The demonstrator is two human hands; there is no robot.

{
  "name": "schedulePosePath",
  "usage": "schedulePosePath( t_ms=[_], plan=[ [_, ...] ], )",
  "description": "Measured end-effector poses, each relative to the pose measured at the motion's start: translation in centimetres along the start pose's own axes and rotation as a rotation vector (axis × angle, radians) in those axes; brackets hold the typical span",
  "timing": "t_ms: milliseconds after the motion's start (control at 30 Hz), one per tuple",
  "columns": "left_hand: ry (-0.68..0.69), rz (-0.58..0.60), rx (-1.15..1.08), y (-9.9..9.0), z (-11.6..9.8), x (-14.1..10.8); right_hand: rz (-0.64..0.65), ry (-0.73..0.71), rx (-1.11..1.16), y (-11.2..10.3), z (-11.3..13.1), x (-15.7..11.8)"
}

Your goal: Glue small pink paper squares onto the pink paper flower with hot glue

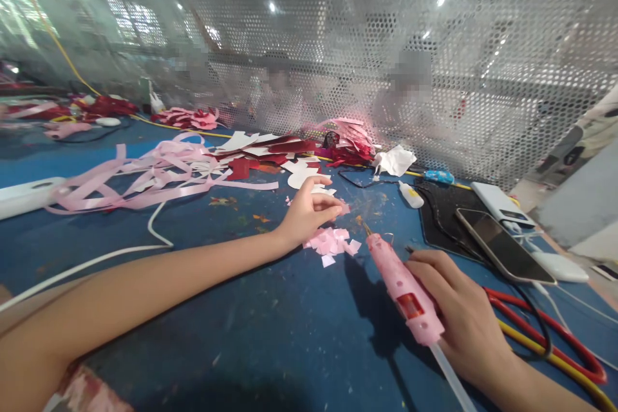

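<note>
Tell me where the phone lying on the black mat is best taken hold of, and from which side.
Probably by its two long edges near the middle, coming from above. The phone lies flat, screen up, on the black mat, so only its thin edges offer a grip. A cable runs past its near end, and the right hand with the glue gun sits on its near-left.

I'm gripping a pink glue gun (403, 286) in my right hand (463, 318); its plastic shell is looking smooth with a slight sheen. Just beyond its nozzle, my left hand (309, 212) is pinching thin matt pink paper squares (333, 241). Under both grips, the blue tabletop (270, 322) is showing matt, scuffed and speckled.
</note>
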State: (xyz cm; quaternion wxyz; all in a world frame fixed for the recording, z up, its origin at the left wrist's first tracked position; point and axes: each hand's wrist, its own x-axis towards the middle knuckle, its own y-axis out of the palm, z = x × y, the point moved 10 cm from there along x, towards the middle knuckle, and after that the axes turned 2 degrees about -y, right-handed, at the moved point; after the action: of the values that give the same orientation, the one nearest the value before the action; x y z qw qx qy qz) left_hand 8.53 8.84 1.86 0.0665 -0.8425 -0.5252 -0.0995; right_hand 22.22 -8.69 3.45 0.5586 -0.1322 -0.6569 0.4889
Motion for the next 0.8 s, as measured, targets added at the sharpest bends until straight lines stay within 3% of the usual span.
schedulePosePath(
  t_ms=[800],
  plan=[
    [-0.027,0.06,-0.024,0.82,0.02,-0.57,-0.038,-0.08,-0.048,-0.47,0.95,0.63]
  ],
)
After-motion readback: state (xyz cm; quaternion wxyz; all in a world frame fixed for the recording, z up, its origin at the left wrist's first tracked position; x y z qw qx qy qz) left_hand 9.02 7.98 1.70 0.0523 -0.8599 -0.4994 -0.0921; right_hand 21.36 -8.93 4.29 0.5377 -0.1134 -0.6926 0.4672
